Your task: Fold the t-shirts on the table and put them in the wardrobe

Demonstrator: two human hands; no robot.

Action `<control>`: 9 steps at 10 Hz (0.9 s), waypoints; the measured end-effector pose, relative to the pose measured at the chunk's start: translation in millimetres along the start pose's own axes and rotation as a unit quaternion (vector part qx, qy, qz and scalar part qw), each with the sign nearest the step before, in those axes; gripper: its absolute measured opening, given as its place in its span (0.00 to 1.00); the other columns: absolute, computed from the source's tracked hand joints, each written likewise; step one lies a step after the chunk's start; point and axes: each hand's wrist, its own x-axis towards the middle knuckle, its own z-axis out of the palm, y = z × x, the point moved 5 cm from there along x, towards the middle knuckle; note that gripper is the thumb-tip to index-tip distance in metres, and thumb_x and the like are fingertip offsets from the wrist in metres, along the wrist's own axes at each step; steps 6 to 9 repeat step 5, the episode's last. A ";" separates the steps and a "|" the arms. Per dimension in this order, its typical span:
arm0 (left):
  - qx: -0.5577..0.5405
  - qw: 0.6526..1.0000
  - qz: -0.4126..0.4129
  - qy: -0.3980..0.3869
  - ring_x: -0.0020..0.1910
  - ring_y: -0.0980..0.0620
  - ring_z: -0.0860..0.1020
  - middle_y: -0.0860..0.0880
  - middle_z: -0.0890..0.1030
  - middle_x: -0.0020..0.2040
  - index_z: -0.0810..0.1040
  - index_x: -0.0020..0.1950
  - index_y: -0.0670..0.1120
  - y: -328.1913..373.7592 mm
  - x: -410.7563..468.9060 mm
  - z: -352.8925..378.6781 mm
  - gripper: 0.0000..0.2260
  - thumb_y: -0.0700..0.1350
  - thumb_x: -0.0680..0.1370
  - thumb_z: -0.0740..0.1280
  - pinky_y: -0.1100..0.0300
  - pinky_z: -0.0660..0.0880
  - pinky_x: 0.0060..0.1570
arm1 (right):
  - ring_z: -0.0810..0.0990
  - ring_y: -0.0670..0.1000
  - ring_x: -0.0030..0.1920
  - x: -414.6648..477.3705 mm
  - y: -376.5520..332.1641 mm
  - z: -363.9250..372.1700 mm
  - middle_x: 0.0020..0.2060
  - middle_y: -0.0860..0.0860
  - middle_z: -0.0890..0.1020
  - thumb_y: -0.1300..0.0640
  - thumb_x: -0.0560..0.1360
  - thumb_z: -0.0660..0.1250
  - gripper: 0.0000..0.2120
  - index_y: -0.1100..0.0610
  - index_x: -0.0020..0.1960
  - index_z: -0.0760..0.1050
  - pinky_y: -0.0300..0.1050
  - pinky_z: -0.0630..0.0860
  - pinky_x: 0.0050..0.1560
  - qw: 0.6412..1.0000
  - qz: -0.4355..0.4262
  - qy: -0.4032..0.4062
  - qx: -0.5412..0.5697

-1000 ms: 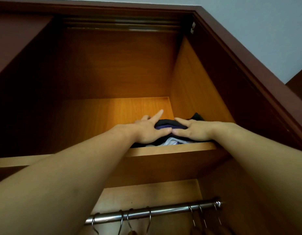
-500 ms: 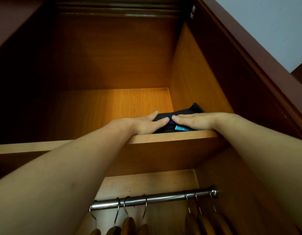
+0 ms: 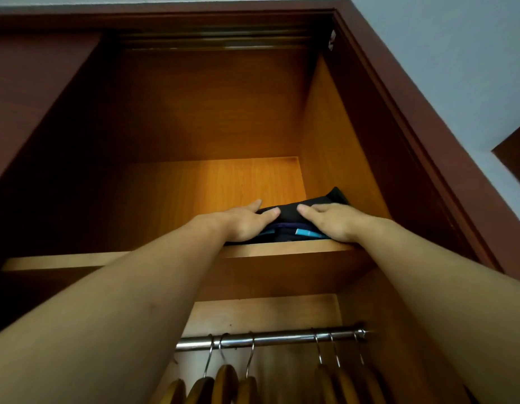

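Note:
A stack of folded t-shirts [image 3: 291, 212], black on top with dark blue and light blue edges showing below, lies on the wardrobe's upper shelf [image 3: 282, 248] near its right wall. My left hand [image 3: 247, 221] lies flat on the stack's left part, fingers straight. My right hand [image 3: 328, 221] lies flat on the right part, fingers straight and pointing left. The fingertips of the two hands are a little apart over the black shirt. The front of the stack is partly hidden behind the shelf edge and my hands.
The shelf's left half [image 3: 180, 199] is bare wood, dark toward the left. Below the shelf runs a metal rail [image 3: 270, 338] with several wooden hangers [image 3: 226, 383]. The dark red wardrobe frame [image 3: 413, 112] borders the right side.
My hands have stayed flat on the stack, and the fingertips have drawn slightly apart. The view has tilted down and back up.

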 end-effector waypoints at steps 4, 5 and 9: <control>0.078 0.975 0.059 0.197 0.71 0.41 0.67 0.43 0.70 0.72 0.63 0.76 0.53 -27.4 -59.0 -37.8 0.28 0.65 0.80 0.53 0.46 0.64 0.70 | 0.65 0.60 0.70 -65.1 -32.3 1.9 0.70 0.57 0.68 0.38 0.81 0.50 0.27 0.52 0.74 0.63 0.60 0.59 0.72 0.968 -0.073 0.241 -0.014; 0.103 0.965 0.117 0.211 0.69 0.42 0.68 0.43 0.71 0.70 0.64 0.76 0.52 -26.7 -99.3 -37.5 0.26 0.62 0.81 0.54 0.47 0.65 0.69 | 0.66 0.60 0.68 -96.4 -55.3 5.0 0.69 0.56 0.69 0.40 0.81 0.52 0.26 0.52 0.74 0.64 0.59 0.60 0.71 0.964 -0.124 0.236 0.005; 0.103 0.965 0.117 0.211 0.69 0.42 0.68 0.43 0.71 0.70 0.64 0.76 0.52 -26.7 -99.3 -37.5 0.26 0.62 0.81 0.54 0.47 0.65 0.69 | 0.66 0.60 0.68 -96.4 -55.3 5.0 0.69 0.56 0.69 0.40 0.81 0.52 0.26 0.52 0.74 0.64 0.59 0.60 0.71 0.964 -0.124 0.236 0.005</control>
